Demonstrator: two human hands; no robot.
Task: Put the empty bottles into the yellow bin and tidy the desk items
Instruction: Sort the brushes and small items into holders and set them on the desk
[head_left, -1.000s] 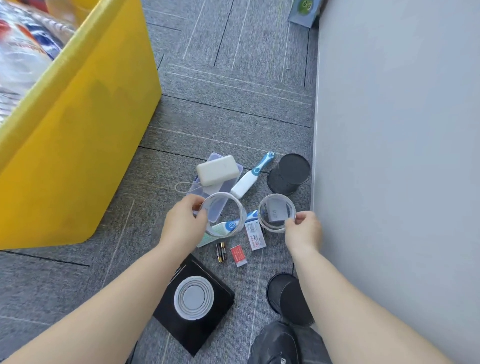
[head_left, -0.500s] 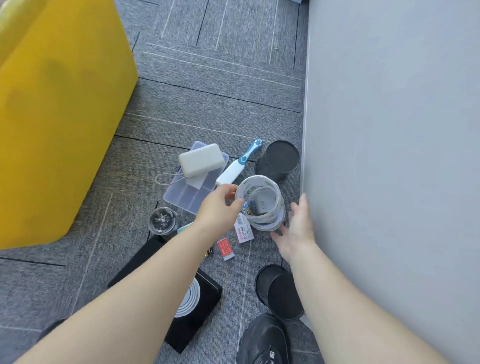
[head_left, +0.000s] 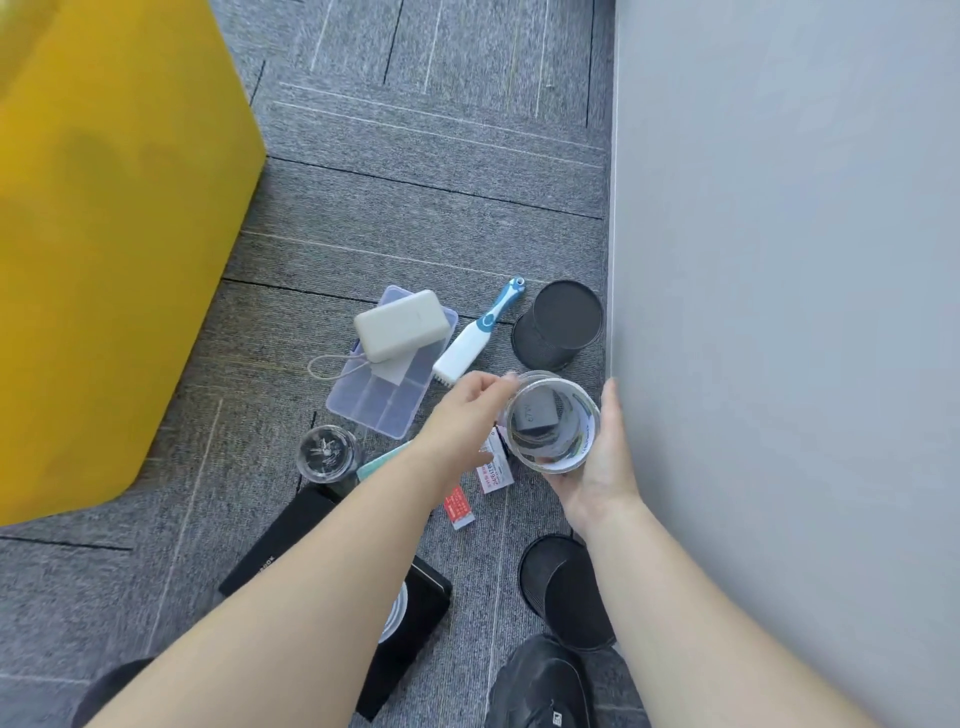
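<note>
I see the right hand (head_left: 597, 470) cupping the clear cup (head_left: 569, 439) from below, just beside the grey wall (head_left: 779, 312), with a dark grey block (head_left: 537, 415) inside. The left hand (head_left: 462, 421) has its fingertips at the rim, but blur keeps me from telling whether they pinch it. The yellow bin (head_left: 119, 260) stands well to the left on the carpet floor (head_left: 415, 208).

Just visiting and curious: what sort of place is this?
Probably an office floor, though I can't be sure: grey carpet tiles, a plain grey wall or partition on the right, and desk bits such as black mesh pen cups strewn beside a yellow bin.
</note>
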